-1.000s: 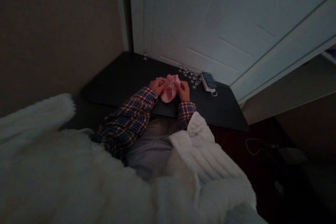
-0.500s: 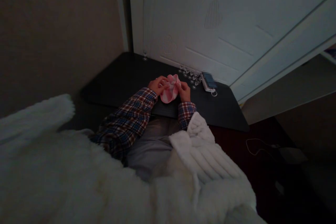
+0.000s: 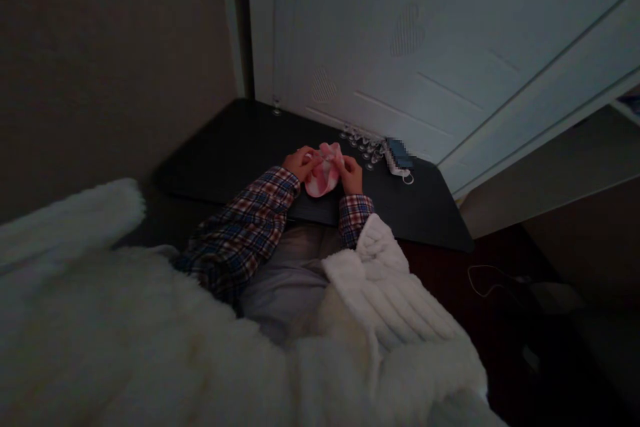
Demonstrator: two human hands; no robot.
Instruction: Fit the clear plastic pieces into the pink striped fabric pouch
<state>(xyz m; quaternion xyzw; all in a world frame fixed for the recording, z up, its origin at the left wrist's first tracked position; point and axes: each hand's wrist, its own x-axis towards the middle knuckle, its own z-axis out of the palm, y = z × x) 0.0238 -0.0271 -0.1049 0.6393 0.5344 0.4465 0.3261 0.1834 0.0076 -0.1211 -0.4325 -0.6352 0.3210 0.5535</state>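
A small pink and white cloth point(image 3: 322, 175) lies bunched on the dark table point(image 3: 235, 147), held between both hands. My left hand point(image 3: 299, 163) pinches its upper left edge with curled fingers. My right hand point(image 3: 351, 173) grips its right side, fingers closed on the fabric. Both wrists come out of plaid sleeves. The scene is dim, so fine detail of the cloth is lost.
Several small clear objects point(image 3: 363, 145) stand in a cluster behind the cloth, beside a blurred blue item point(image 3: 399, 157) with a white loop. A white panelled door point(image 3: 425, 53) rises behind the table. White fluffy fabric point(image 3: 150, 340) fills the foreground. A thin cable point(image 3: 483, 280) lies on the dark floor.
Almost nothing differs. The fingers shift slightly on the cloth's top edge while both hands stay in place on it.
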